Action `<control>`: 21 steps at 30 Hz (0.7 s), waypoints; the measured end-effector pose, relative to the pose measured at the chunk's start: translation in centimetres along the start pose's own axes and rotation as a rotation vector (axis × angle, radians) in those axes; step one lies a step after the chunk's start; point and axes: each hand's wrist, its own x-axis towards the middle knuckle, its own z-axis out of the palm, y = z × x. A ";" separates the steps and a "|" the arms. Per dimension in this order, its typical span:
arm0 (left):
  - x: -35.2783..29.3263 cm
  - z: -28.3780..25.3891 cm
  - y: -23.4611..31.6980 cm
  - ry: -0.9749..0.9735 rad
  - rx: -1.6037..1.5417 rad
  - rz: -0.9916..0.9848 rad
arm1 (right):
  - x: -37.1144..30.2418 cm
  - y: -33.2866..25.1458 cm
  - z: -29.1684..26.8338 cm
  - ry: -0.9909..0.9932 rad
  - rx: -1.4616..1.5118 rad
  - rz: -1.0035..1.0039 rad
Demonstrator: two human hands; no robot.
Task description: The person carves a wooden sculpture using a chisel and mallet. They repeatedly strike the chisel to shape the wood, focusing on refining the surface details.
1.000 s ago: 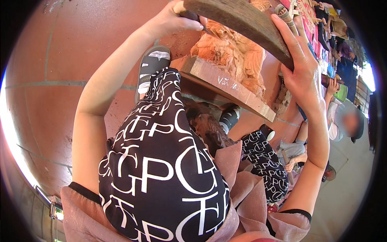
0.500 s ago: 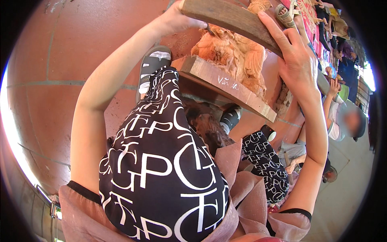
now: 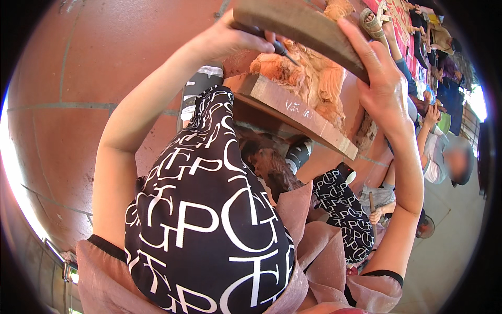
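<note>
My right hand (image 3: 384,86) is closed around the near end of a long, flat wooden mallet (image 3: 303,34), its index finger laid along the edge. The mallet's other end overlaps my left hand (image 3: 227,42); I cannot tell whether they touch. My left fingers wrap a dark-handled chisel (image 3: 280,48), whose thin metal shaft points at an orange-brown wood carving (image 3: 329,83). Rough, chipped surfaces and grooved folds show on the carving, partly covered by the mallet. It rises from a thick wooden base (image 3: 293,107) with white handwriting on its side.
The base stands between my feet, with a sandal (image 3: 201,83) at its left. Red tiles (image 3: 68,136) cover the floor. A brown wooden lump (image 3: 272,165) lies under the base's near side. Other people (image 3: 439,152) sit along the right, one hand (image 3: 375,215) holding a stick.
My left hand has turned slightly, and more of the chisel's shaft shows over the carving. The mallet has shifted a little and looks blurred. The carving has barely moved.
</note>
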 end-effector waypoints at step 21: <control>-0.9 -3.0 -4.0 0.324 -0.341 -0.153 | -1.8 -1.2 0.0 0.169 0.224 -0.111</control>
